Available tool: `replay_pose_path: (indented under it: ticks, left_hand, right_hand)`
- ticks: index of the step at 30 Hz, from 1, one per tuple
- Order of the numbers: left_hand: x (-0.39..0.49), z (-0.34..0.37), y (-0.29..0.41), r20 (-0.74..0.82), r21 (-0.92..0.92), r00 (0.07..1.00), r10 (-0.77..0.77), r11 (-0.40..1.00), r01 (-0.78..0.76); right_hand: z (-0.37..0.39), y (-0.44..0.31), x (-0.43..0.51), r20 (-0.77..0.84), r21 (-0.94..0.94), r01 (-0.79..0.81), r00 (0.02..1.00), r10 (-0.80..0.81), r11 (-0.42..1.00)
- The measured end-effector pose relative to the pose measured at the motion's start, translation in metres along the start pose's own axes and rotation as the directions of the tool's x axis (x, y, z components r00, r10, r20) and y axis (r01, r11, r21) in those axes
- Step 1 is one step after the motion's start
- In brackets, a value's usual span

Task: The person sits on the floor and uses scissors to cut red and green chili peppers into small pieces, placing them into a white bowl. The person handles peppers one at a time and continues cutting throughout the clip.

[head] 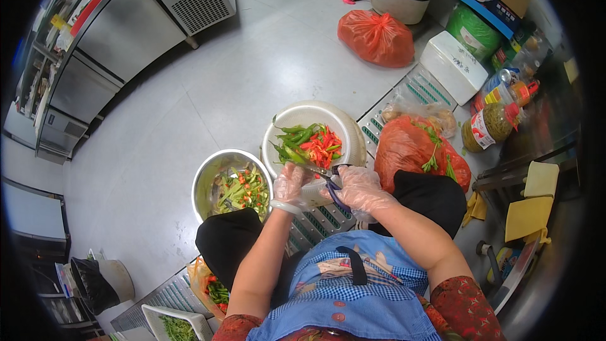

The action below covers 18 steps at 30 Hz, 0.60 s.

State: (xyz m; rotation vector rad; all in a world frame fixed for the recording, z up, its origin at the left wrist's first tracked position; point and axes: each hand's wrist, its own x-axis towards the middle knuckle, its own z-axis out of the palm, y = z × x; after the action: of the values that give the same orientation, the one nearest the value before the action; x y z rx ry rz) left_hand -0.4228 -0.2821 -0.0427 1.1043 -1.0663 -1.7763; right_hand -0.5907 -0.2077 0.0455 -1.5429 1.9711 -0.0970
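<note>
My right hand (357,187), in a clear plastic glove, grips scissors (332,184) with dark blue-purple handles. Their blades point left, towards the fingertips of my left hand (289,183). That hand is gloved too, wears a pale bangle at the wrist, and pinches a green chili pepper (294,155) close to the blades; its fingers partly hide the pepper. Just beyond both hands, a white plastic colander (348,128) holds whole green chili peppers (299,136) and red chili peppers (324,146). To the left stands a steel bowl (201,184) with cut green and red pieces (244,189).
A red plastic bag (402,151) with leafy stems lies right of the colander. Under my knees runs a slotted drain grate (319,222). A knotted red bag (376,40), a white foam box (454,64) and a large jar (490,128) stand farther right. Steel cabinets (132,28) line the left.
</note>
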Motion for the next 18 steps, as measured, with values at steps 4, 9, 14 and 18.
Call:
replay_pose_path:
  ticks: [4,9,14,18]
  left_hand:
    - [0.001,-0.001,-0.001,0.073,0.099,0.997,0.015,0.995,-0.022]
    - [0.002,-0.002,-0.004,0.036,-0.025,0.998,-0.042,0.999,0.043]
    - [0.001,-0.005,-0.002,0.085,0.087,0.994,-0.071,0.994,0.063]
    - [-0.004,0.002,0.003,0.022,0.194,0.992,-0.126,0.974,0.119]
  right_hand:
    - [0.003,0.001,0.003,0.047,-0.017,-0.012,0.999,0.012,1.0]
    - [0.01,0.005,0.005,0.057,-0.017,0.034,0.998,-0.033,0.999]
    - [0.012,0.004,0.003,0.069,0.034,0.031,0.997,-0.033,0.999]
    - [0.012,0.004,0.002,0.11,0.076,0.015,0.994,-0.023,0.997]
